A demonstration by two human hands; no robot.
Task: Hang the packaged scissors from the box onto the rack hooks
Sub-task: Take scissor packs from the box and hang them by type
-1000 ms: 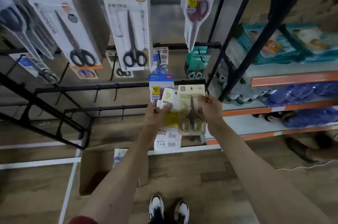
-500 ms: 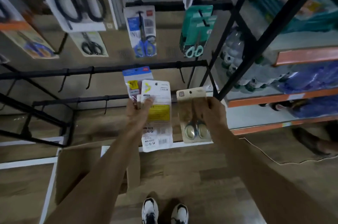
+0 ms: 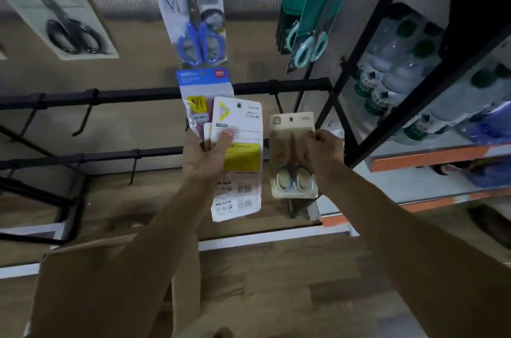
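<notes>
**Scissor packs in hand at the upper rack bar**

The beige-card pack (image 3: 293, 155) is upright, with the blue-grey scissor handles at its lower end. The right hand (image 3: 322, 149) pinches it just below the right end of the upper rack bar (image 3: 138, 96). 1 bare hook (image 3: 278, 104) hangs from that bar just above the pack's top edge.

The white pack (image 3: 237, 160) with a yellow warning panel and the blue-topped pack (image 3: 203, 89) behind it are fanned upright in the left hand (image 3: 206, 158), overlapping the bar's middle. The left hook (image 3: 83, 122), farther left on the bar, carries nothing.

The brown cardboard box (image 3: 186, 282) sits well below the bar and is partly hidden by the left forearm.

Fanned packs (image 3: 240, 127) left of the single pack (image 3: 287, 127) — both before the rack bar (image 3: 138, 95), box (image 3: 63, 282) below
</notes>
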